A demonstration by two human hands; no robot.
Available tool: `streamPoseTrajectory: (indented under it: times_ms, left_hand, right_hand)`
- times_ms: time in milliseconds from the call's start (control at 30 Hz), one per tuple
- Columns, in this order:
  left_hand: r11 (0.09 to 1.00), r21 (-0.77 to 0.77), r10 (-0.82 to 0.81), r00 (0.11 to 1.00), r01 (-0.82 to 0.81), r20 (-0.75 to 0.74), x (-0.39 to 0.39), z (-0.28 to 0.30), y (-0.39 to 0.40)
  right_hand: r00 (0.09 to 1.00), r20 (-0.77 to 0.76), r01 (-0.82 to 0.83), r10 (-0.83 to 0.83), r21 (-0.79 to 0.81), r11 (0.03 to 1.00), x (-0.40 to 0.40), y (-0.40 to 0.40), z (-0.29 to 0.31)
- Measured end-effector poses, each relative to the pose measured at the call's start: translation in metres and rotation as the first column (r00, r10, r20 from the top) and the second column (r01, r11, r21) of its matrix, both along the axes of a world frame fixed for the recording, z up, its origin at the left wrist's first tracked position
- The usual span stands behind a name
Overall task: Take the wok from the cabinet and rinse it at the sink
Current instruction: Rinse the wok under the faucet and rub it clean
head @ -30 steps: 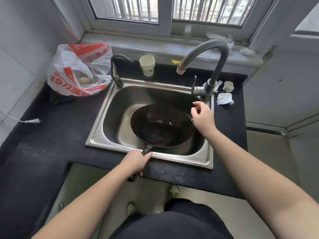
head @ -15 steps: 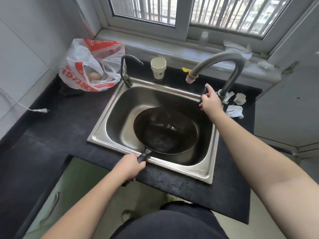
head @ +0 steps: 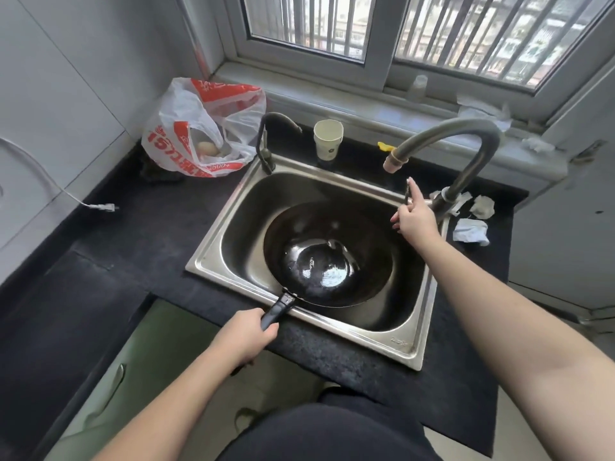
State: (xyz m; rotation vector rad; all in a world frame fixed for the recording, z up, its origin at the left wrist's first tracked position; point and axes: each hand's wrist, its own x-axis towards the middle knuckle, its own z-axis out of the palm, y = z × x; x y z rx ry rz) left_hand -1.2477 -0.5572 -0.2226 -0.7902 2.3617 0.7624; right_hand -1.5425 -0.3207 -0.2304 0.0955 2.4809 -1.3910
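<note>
A black wok (head: 327,257) lies in the steel sink (head: 213,241), its bowl glossy at the bottom. Its dark handle crosses the sink's front rim, and my left hand (head: 248,334) grips that handle. My right hand (head: 414,216) is at the lever of the tall grey faucet (head: 466,154), index finger raised along the lever and thumb against it. The faucet's spout hangs over the back of the sink. No stream of water is visible.
A red-and-white plastic bag (head: 203,128) sits at the back left of the black counter (head: 133,234). A paper cup (head: 328,139) and a small second tap (head: 266,144) stand behind the sink. Crumpled tissues (head: 472,229) lie right of the faucet. A white plug (head: 103,206) lies left.
My right hand has gone from above the wok's right rim up to the faucet lever and now holds it. My left hand has kept its grip on the wok handle.
</note>
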Motion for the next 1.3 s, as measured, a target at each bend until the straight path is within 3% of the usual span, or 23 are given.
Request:
streamPoseTrajectory:
  times_ms: [167, 633, 1300]
  left_hand:
    - [1.0, -0.016, -0.025, 0.999, 0.024, -0.031, 0.006, -0.004, 0.0]
    - [0.997, -0.014, -0.08, 0.994, 0.079, -0.079, 0.016, -0.013, -0.011]
    - [0.981, 0.187, -0.022, 0.985, 0.054, -0.169, 0.027, -0.031, -0.027]
  right_hand:
    - [0.998, 0.041, -0.049, 0.047, 0.045, 0.998, -0.004, -0.005, 0.005]
    - [1.0, 0.021, -0.015, 0.015, -0.027, 1.0, 0.001, -0.003, 0.009]
    - [0.997, 0.067, 0.039, -0.035, -0.059, 0.998, -0.012, -0.001, 0.011]
